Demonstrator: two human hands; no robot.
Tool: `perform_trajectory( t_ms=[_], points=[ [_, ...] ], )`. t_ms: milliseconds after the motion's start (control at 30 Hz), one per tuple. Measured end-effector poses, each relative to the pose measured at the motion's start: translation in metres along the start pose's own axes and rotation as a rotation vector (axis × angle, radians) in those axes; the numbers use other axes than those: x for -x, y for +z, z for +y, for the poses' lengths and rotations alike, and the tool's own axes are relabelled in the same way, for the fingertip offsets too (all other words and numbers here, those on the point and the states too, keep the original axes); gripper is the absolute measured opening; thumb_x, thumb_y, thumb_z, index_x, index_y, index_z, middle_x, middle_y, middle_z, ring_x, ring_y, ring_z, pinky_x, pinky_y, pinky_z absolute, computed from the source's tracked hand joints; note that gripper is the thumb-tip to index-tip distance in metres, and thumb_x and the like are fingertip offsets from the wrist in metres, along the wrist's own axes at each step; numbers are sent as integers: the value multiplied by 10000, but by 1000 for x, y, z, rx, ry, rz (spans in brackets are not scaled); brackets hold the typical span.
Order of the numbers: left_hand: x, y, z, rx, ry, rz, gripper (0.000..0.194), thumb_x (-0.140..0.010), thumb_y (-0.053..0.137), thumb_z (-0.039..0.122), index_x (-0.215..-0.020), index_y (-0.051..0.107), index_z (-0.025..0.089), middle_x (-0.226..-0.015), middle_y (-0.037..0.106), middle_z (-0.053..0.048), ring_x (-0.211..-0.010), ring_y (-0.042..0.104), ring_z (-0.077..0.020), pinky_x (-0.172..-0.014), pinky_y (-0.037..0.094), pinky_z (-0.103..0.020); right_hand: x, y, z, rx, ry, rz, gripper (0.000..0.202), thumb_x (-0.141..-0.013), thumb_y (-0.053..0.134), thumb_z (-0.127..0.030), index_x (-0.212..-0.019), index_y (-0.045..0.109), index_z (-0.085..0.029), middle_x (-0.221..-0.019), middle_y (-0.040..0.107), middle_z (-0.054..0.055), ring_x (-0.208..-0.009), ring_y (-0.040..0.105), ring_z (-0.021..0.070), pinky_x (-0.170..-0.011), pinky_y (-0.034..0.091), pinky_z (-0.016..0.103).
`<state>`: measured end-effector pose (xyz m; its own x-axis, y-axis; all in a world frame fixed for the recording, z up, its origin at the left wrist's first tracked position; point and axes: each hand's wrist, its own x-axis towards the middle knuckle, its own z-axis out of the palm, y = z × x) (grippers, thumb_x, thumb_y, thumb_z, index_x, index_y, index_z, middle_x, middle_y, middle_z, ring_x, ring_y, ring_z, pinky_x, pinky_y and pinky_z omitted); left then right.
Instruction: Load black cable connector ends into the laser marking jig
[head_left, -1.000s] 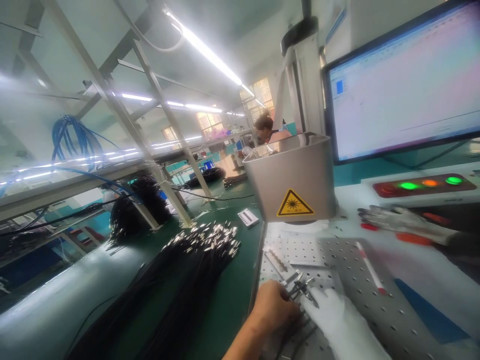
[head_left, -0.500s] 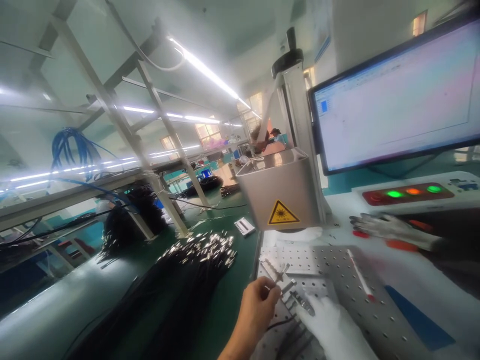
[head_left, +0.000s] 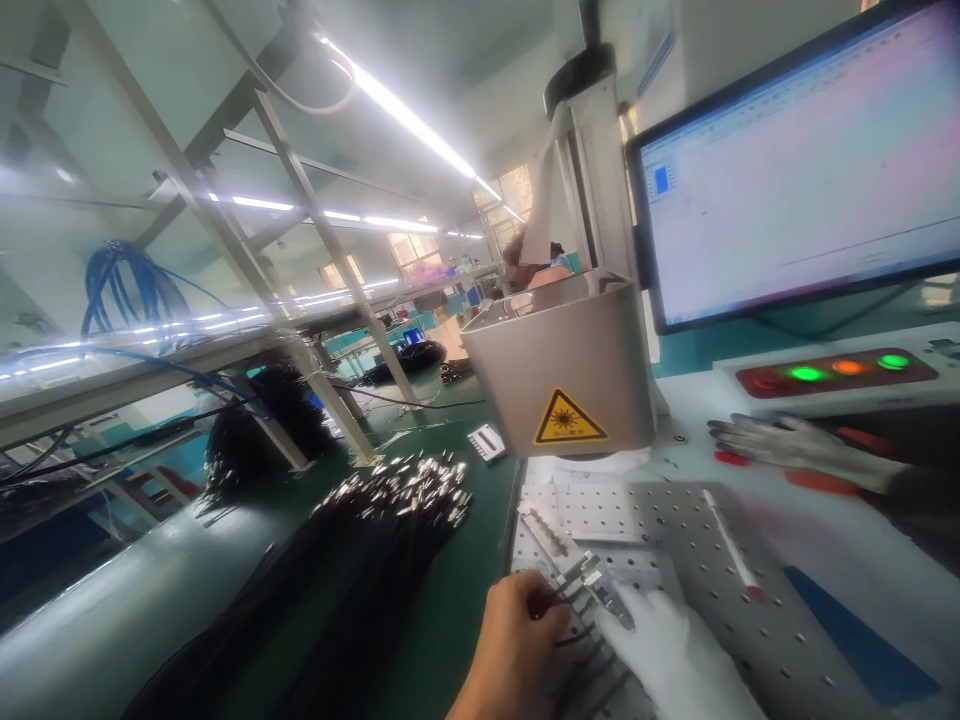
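Observation:
My left hand [head_left: 517,620] is bare, and its fingers pinch a thin black cable with a metal connector end [head_left: 577,570]. Beside it is my right hand [head_left: 667,640], in a white glove, closed on several black cables [head_left: 592,665] whose silvery connectors [head_left: 604,590] show at the thumb. Both hands are low over a perforated metal plate, at the near end of a slotted metal fixture [head_left: 546,528]. The fingers hide part of the cables. Above the plate stands a grey machine head [head_left: 559,370] with a yellow laser warning sign.
A large bundle of black cables [head_left: 375,560] with shiny ends lies on the green table at left. A red-capped white marker [head_left: 731,545], work gloves [head_left: 795,445] and a blue sheet [head_left: 855,630] lie at right. A monitor [head_left: 802,180] stands behind lit buttons [head_left: 836,372].
My left hand has come down from over the fixture toward my right hand, bringing the connector end close to the others. The view has shifted slightly.

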<state>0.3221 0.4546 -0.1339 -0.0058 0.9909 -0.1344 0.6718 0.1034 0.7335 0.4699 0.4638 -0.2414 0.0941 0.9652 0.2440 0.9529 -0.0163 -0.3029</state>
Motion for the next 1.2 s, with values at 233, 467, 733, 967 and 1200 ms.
perform_trajectory(
  t_ms=[233, 467, 733, 967, 1200],
  points=[
    [5, 5, 7, -151, 3, 55, 136, -726, 576, 215, -634, 663, 165, -630, 561, 11, -647, 483, -128, -626, 313, -254, 2, 0, 4, -24, -33, 45, 308, -917, 475, -287, -1063, 746, -284, -839, 699, 83, -706, 672, 256, -595, 533, 332],
    [3, 8, 9, -245, -103, 38, 131, -732, 577, 219, -644, 656, 164, -624, 544, 1, -643, 472, -132, -620, 314, -258, 2, -9, 4, -7, -31, -26, 351, -929, 432, -298, -1107, 733, -284, -862, 703, 89, -727, 681, 262, -626, 553, 350],
    [-1, 10, 17, -346, -129, -4, 239, -714, 572, 178, -536, 414, 187, -560, 371, 49, -607, 320, -111, -593, 246, -274, 1, -11, 11, -10, -112, -41, 343, -945, 421, -317, -1113, 720, -317, -842, 699, 77, -699, 668, 243, -589, 526, 323],
    [-5, 7, 12, -281, -88, -50, 197, -675, 559, 159, -532, 427, 190, -542, 396, 52, -595, 377, -105, -583, 263, -270, -2, -25, 15, 52, -358, -98, 410, -889, 416, -145, -1057, 725, -355, -972, 700, 47, -710, 616, 205, -619, 491, 306],
    [-13, 5, 3, -178, -121, -86, 242, -630, 633, 249, -490, 444, 191, -487, 334, 65, -558, 338, -102, -539, 249, -273, -5, -41, 20, 87, -486, -144, 539, -783, 540, -111, -1252, 633, -359, -1002, 685, 49, -683, 578, 194, -623, 487, 298]
  ],
)
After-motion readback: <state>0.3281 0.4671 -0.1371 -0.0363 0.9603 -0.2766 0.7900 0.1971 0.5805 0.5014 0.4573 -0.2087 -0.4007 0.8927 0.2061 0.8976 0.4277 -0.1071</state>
